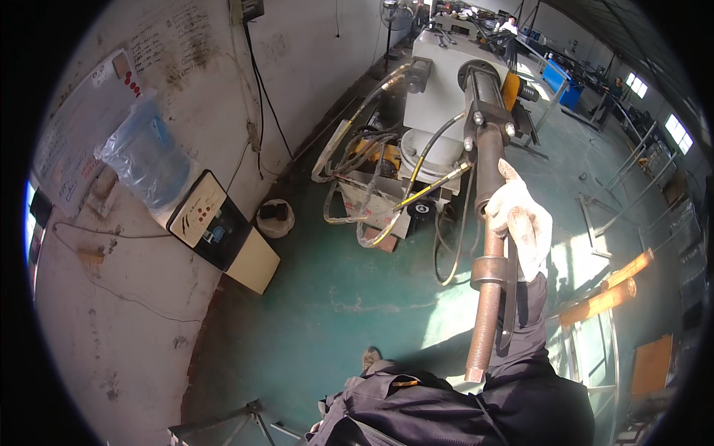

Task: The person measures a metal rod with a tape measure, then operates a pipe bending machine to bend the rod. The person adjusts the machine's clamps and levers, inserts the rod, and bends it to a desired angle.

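Note:
My right hand (523, 223), in a white work glove with brownish stains, is closed against a long steel rod (486, 327) at the mouth of a dark cylinder housing (489, 160). One digit points up along the housing, and the others curl at the rod. The rod is brown, threaded along its near part, and carries a thick collar (489, 273) below the glove. Beside the rod, under my wrist, runs a dark flat bar (510, 305) with a rounded end. I do not see my left hand.
Hydraulic hoses (428, 160) loop from the grey machine (445, 82) down its left side. A water dispenser (230, 238) with a blue bottle (152, 152) stands by the left wall, a bucket (276, 218) beside it. Orange-brown rollers (599, 303) lie to the right. People work far back.

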Demonstrator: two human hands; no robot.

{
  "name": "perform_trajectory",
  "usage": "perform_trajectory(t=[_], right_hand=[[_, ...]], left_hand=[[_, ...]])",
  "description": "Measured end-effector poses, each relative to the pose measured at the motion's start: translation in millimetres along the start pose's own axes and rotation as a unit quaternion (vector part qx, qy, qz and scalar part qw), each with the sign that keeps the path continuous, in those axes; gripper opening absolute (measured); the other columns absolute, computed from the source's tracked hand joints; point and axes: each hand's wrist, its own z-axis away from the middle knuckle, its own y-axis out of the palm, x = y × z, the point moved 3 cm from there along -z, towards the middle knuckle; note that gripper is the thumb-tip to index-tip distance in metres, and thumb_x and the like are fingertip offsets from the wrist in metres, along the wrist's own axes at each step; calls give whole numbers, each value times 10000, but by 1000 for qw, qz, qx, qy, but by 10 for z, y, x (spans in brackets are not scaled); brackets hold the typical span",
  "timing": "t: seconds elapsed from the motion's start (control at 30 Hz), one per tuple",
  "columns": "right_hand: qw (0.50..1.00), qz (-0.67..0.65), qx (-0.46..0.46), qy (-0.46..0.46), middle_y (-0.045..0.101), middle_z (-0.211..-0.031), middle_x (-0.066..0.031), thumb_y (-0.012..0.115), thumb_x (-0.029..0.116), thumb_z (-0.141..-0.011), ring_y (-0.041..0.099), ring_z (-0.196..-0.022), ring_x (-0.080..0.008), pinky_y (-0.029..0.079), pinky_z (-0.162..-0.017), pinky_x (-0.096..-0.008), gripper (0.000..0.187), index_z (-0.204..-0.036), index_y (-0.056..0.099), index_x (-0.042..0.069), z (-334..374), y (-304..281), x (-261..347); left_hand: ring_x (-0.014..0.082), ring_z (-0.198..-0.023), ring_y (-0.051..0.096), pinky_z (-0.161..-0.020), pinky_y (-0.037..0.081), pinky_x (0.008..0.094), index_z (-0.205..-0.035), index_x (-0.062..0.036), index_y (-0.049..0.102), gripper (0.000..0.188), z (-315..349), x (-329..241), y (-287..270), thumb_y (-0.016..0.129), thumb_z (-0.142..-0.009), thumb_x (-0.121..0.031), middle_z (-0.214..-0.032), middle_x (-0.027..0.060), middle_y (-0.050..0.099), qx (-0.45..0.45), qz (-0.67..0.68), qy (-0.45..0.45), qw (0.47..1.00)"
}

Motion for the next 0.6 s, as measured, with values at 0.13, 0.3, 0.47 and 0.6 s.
perform_trajectory(t=[0.13, 0.3, 0.47, 0.6], right_hand=[[999, 42, 12, -15, 770, -1002, -131, 724, 306, -1093, 724, -987, -246, 428, -1297, -544, 369, -880, 773, 8, -61, -13, 5], [992, 32, -122, -27, 704, -1421, -254, 676, 385, -1150, 712, -1315, -349, 401, -1359, -579, 442, -1296, 732, -28, 8, 97, -24], [984, -81, -160, -2, 584, -1688, -214, 656, 283, -1160, 558, -1585, -351, 376, -1402, -492, 597, -1684, 511, 36, -187, -2, -198], [957, -135, -256, 30, 546, -1741, -26, 577, 198, -1191, 438, -1680, -233, 356, -1387, -379, 561, -1737, 473, 121, -283, -574, -400]], left_hand=[[212, -1148, 809, -1027, 625, 353, -1455, 11, 759, 447, -647, -577, -436, 838, -1070, -203, -1275, 137, 861, 12, 72, 8, 997], [234, -1281, 780, -1130, 601, 383, -1549, 11, 708, 556, -1633, -1516, -696, 849, -1032, -136, -1417, 150, 821, 117, 54, 24, 991], [261, -1265, 786, -1114, 605, 401, -1466, -3, 760, 688, -2734, -2699, -766, 956, -907, -352, -1362, 141, 834, 288, -164, 211, 920], [276, -1219, 803, -1090, 622, 411, -1378, -2, 797, 664, -3426, -3626, -964, 973, -863, -383, -1283, 141, 855, 255, -494, 189, 809]])
